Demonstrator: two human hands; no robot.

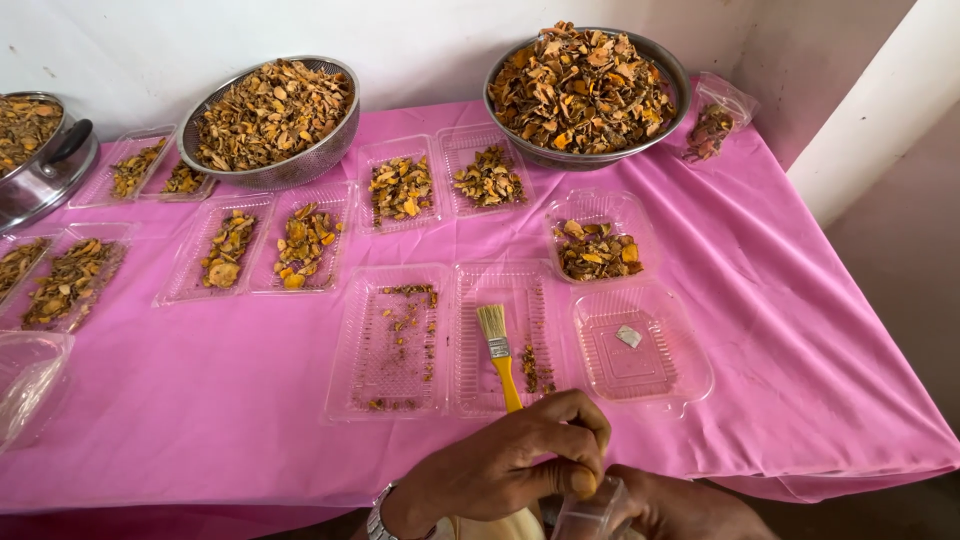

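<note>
At bottom centre I see my left hand [520, 455] pinched on a small clear container [590, 512], my right hand [690, 508] cupping it beneath for steadiness; the yellow-handled brush [499, 355] rests in the open tray [510, 335] above.

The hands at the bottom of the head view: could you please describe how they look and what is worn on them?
Both hands are bare, without gloves or visible sleeves. The left hand has a silvery metal watch band at its wrist. The right hand is only partly in view; nothing worn shows on it.
</note>
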